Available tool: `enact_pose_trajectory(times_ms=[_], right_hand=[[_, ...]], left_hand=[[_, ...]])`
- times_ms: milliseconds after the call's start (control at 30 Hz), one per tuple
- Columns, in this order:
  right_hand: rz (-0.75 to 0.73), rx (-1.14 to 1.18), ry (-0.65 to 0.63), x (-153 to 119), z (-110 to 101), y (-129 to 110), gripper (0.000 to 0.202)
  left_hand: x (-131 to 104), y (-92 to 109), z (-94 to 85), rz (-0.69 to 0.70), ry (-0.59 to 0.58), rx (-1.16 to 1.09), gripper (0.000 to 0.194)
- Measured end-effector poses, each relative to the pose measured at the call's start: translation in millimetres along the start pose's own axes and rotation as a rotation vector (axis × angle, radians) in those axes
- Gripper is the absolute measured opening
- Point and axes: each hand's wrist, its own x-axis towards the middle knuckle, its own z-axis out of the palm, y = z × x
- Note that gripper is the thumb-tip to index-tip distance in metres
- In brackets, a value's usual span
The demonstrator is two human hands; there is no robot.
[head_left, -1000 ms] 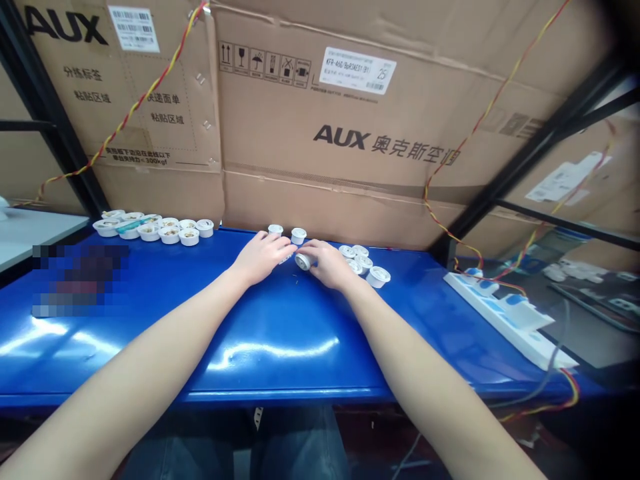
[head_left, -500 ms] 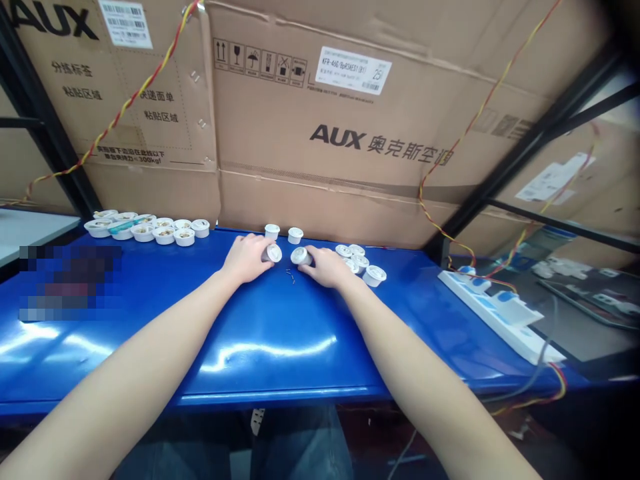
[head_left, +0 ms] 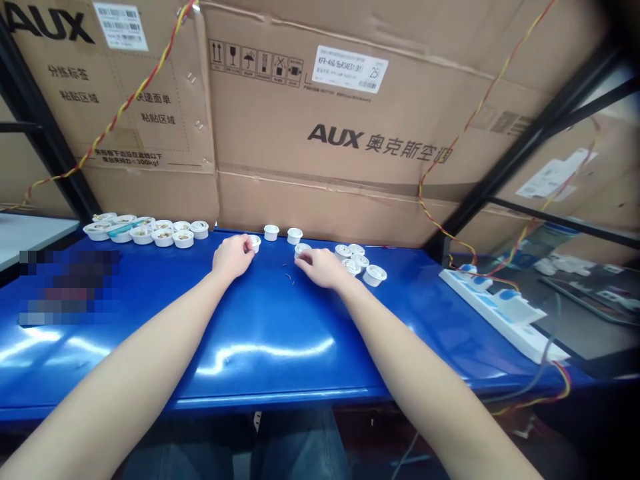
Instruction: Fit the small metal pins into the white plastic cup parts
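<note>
A small round white cup (head_left: 255, 243) stands upright on the blue table, and the fingers of my left hand (head_left: 233, 257) close on its left side. Another white cup (head_left: 301, 249) is upright to the right. My right hand (head_left: 321, 267) is at its near right edge, thumb and forefinger a little apart and partly covering it; contact is unclear. Tiny dark screw-like pieces (head_left: 289, 276) lie on the table between the hands. Behind them stand two more white cups, a left one (head_left: 271, 232) and a right one (head_left: 295, 235).
Several filled white cups (head_left: 163, 237) are grouped at the back left, a teal strip (head_left: 123, 229) across some. More cups (head_left: 375, 275) cluster beside my right wrist. A white power strip (head_left: 505, 313) lies along the right edge. Cardboard (head_left: 320, 180) backs the blue table (head_left: 270, 320).
Both cups went from tilted in my hands to upright on the table. My left hand moved left with its cup; the right hand drew slightly back from the other, its fingers loosening.
</note>
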Motion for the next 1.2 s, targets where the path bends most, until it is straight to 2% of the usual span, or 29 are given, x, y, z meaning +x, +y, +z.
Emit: enact_pose_trajectory(times_ms=[100,267,567,833,933,1033,1133,1200], right_hand=[[-0.030,0.048,0.033,6,11,5,0.028],[-0.007,0.057,0.050,15,23,20,0.044],[0.090,-0.022,-0.034,24,29,20,0.063],[0.152,-0.018,-0.093,30,35,23,0.069],[0.137,-0.047,-0.114,27,30,22,0.061],[0.101,-0.094,-0.049,19,16,21,0.052],[0.182,-0.128,0.062,8,1,28,0.050],[0.247,-0.119,0.075,3,-6,37,0.053]], left_hand=[[2,0,4.2,0.024,-0.014,0.001,0.020],[9,-4,15.5,0.116,-0.032,0.079,0.037],[18,-6,21.0,0.134,-0.215,0.138,0.056],[23,-8,25.6,0.126,-0.275,0.165,0.058],[23,-10,27.1,0.135,-0.282,0.158,0.054],[20,-11,26.0,0.157,-0.281,0.141,0.052],[15,-10,22.5,0.211,-0.259,0.125,0.049],[12,-9,19.7,0.243,-0.235,0.114,0.047]])
